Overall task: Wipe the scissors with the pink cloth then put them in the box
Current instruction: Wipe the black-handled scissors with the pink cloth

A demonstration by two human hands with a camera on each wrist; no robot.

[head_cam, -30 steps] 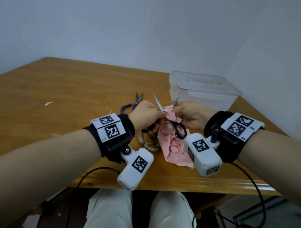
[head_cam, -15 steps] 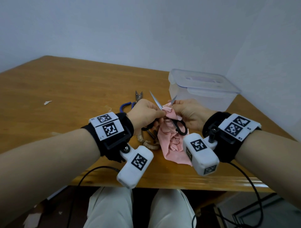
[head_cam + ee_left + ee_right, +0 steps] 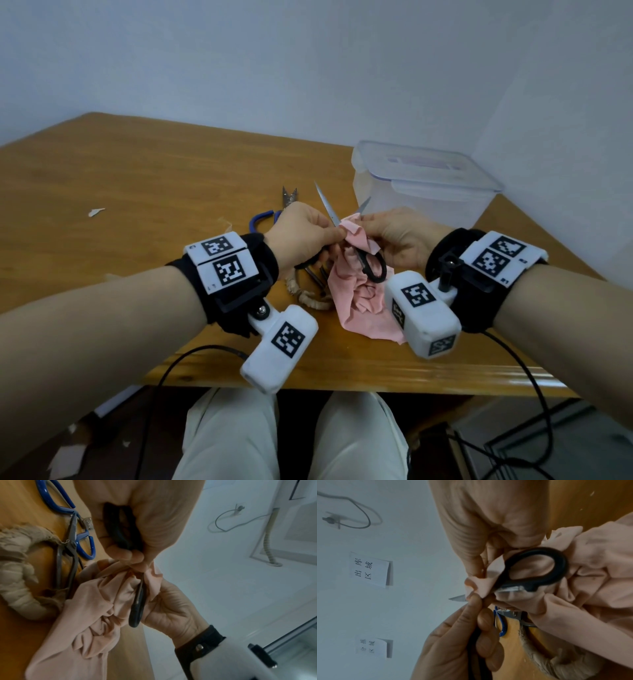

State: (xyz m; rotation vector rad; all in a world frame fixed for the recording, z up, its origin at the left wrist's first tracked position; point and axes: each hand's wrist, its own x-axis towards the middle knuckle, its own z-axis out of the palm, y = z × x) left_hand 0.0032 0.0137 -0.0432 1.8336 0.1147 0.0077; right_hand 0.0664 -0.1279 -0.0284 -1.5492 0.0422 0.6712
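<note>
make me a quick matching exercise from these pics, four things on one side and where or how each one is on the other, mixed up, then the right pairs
Things:
1. black-handled scissors
2. pink cloth
3. clear box
4. blue-handled pliers

States:
A. lid on, standing at the table's far right
B. lying on the table beyond the left hand
C. blades spread open, one handle loop gripped by the left hand
D. bunched around a blade by the right hand, rest trailing onto the table

Pairs: 1-C, 2-D, 3-A, 4-B
</note>
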